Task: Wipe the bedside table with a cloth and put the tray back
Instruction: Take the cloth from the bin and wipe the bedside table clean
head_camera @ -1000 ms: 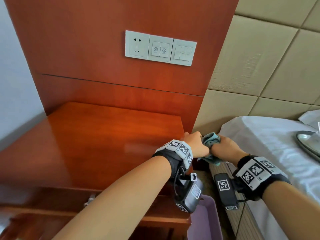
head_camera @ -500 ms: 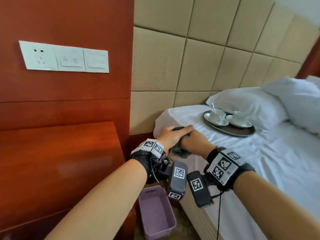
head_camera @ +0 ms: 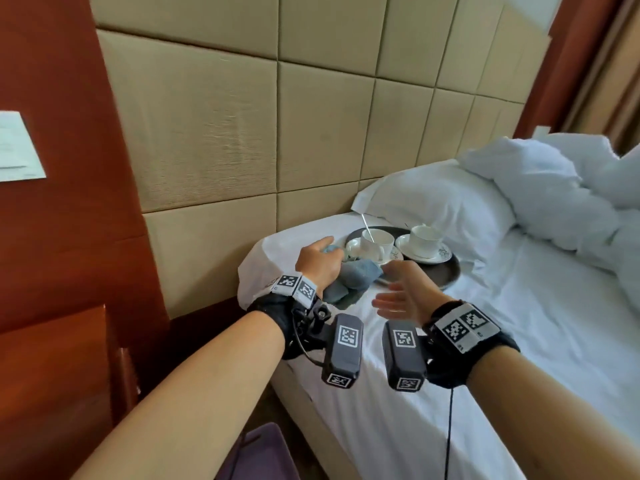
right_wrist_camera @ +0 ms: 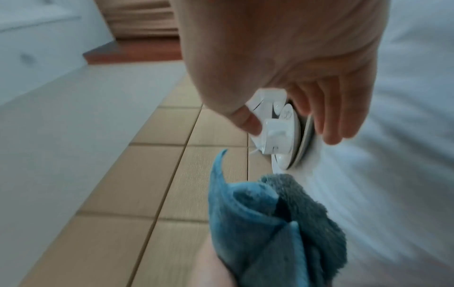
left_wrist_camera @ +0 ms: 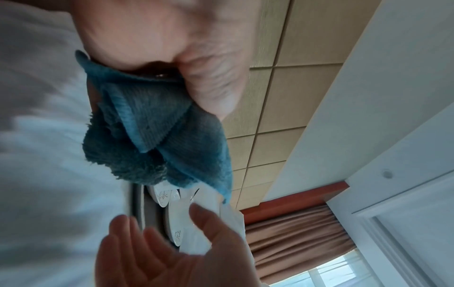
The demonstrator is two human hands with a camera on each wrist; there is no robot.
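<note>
My left hand (head_camera: 320, 261) grips a bunched blue-grey cloth (head_camera: 358, 276) just above the white bed's near corner, left of the tray. The dark oval tray (head_camera: 448, 273) lies on the bed and carries two white cups on saucers (head_camera: 424, 242); one cup holds a spoon. My right hand (head_camera: 393, 287) hovers open beside the cloth, in front of the tray, touching neither. The left wrist view shows the cloth (left_wrist_camera: 157, 136) hanging from my left palm. In the right wrist view the right hand's fingers (right_wrist_camera: 329, 120) are spread near the cups (right_wrist_camera: 275, 132). The wooden bedside table (head_camera: 52, 368) is at lower left.
A padded beige headboard (head_camera: 242, 133) stands behind the bed. A pillow (head_camera: 440, 199) and a rumpled duvet (head_camera: 571, 202) lie past the tray. A purple bin (head_camera: 258, 455) sits on the floor between table and bed. A switch plate (head_camera: 17, 147) is on the wood panel.
The view swung from the bedside table to the bed. Both hands carried the cloth rightward over the bed corner. The right hand let go of the cloth and opened.
</note>
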